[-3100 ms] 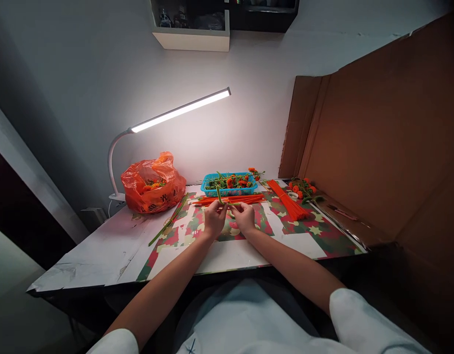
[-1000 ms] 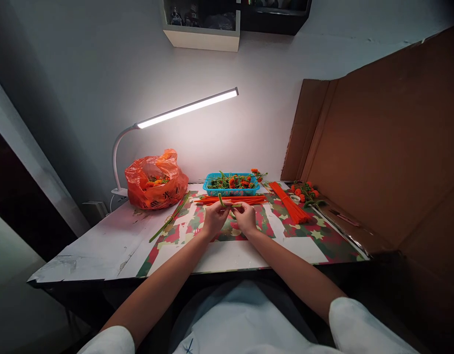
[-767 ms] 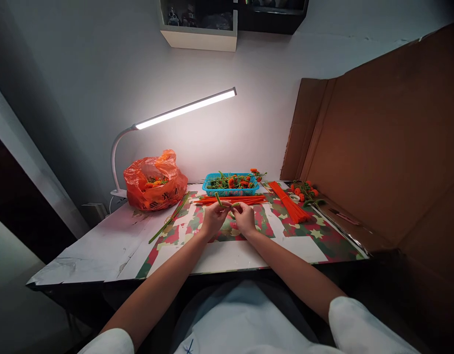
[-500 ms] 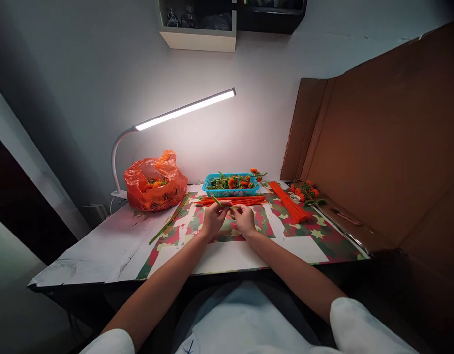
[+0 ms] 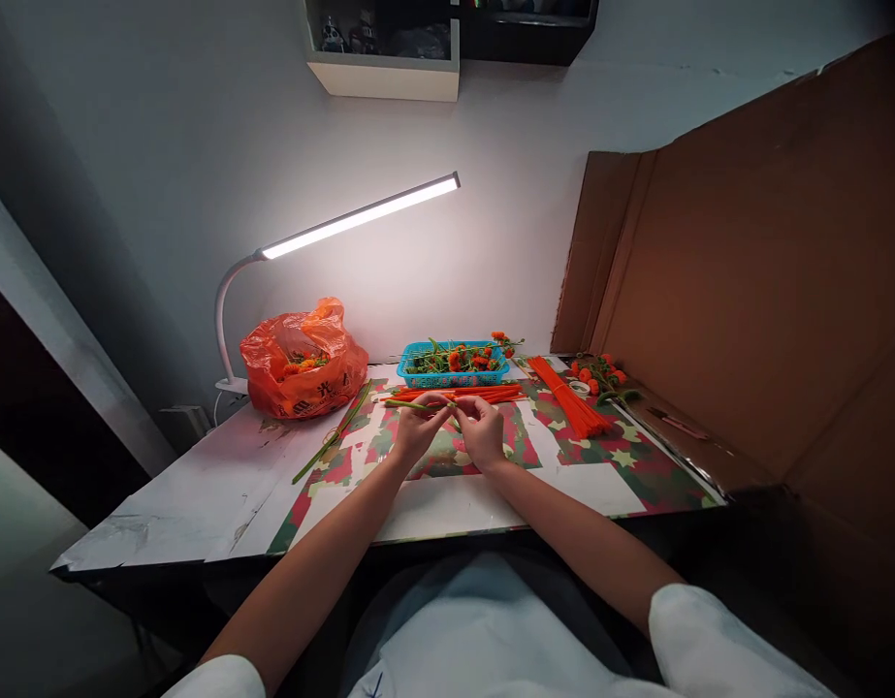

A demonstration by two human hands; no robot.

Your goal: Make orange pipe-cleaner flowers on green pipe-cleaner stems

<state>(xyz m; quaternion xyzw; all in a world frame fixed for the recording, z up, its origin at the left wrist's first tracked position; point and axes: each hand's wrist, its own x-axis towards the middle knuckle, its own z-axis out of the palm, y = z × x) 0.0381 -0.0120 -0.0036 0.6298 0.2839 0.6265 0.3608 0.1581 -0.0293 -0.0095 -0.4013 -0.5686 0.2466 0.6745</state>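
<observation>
My left hand is closed on a thin green stem, whose free end sticks out to the left. Close beside it, my right hand pinches at the stem's other end, with the fingertips of both hands nearly touching. Just behind the hands lie orange-red sticks. Behind those is a blue basket of orange flowers with green stems. Several long green stems lie on the table to the left of my hands.
An orange plastic bag with flowers stands at the back left beside a lit lamp. To the right are a bundle of orange sticks, more orange flowers and a tall cardboard sheet. Shelves hang above.
The green stem has swung from slanting up to lying nearly level, pointing left. Both hands stay close together, and the view has shifted slightly.
</observation>
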